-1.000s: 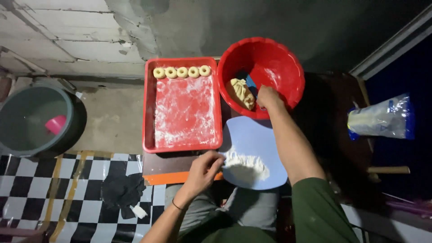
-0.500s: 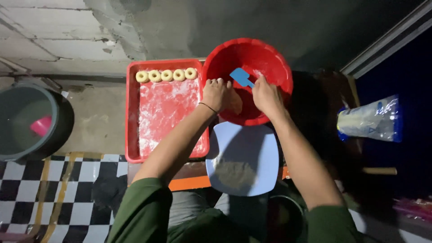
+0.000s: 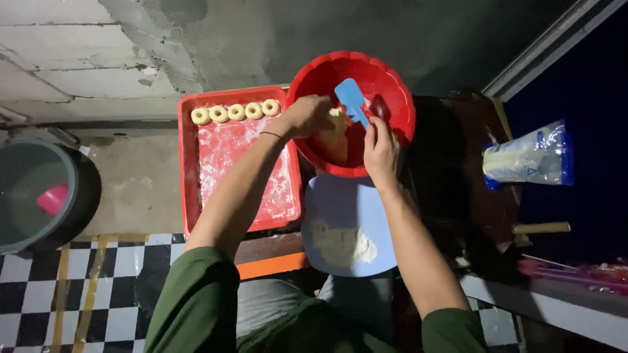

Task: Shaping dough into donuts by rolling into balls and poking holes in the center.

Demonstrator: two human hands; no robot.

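My left hand (image 3: 306, 115) reaches into the red bowl (image 3: 392, 85) and grips the pale dough (image 3: 333, 140) inside it. My right hand (image 3: 379, 149) holds a blue scraper (image 3: 351, 99) by its lower edge, with the blade up over the dough. Just in front of the bowl lies a light blue board (image 3: 347, 229) with a patch of flour on it. To the left, a red tray (image 3: 190, 170) dusted with flour carries a row of several ring-shaped dough pieces (image 3: 235, 112) along its far edge.
A clear bag of flour (image 3: 530, 157) lies on the dark table to the right, with a wooden handle (image 3: 541, 228) near it. A grey bucket (image 3: 39, 196) holding something pink stands on the floor at the left. Checkered floor tiles lie below.
My left hand left the flour on the blue board and went into the red bowl onto the dough. My right hand took up the blue scraper and raised it.
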